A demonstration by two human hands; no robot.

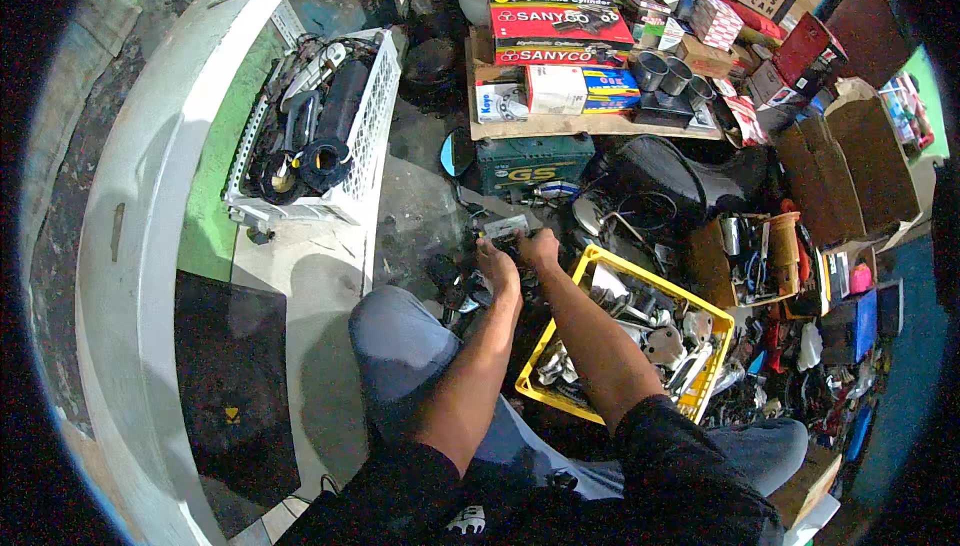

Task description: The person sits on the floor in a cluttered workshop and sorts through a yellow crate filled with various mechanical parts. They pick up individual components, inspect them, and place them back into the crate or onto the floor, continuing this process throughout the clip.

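In front of my knees, a small pale rectangular part [506,226] is held between my two hands; its exact kind is too small to tell. My left hand [498,267] grips its near left side, thumb up. My right hand [539,248] is closed at its right end, the fingertips hidden. Below my left hand, loose metal parts [466,295] lie in shadow on the floor. Under my right forearm stands a yellow plastic crate [628,264] full of metal motor parts [664,343].
Beyond my hands are a green GS battery [534,162], a round mirror [587,216] and a cardboard-topped stack of boxes [561,28]. At left, a white basket [375,111] holds black tubular parts. Cardboard tool boxes [712,261] and scattered parts lie to the right.
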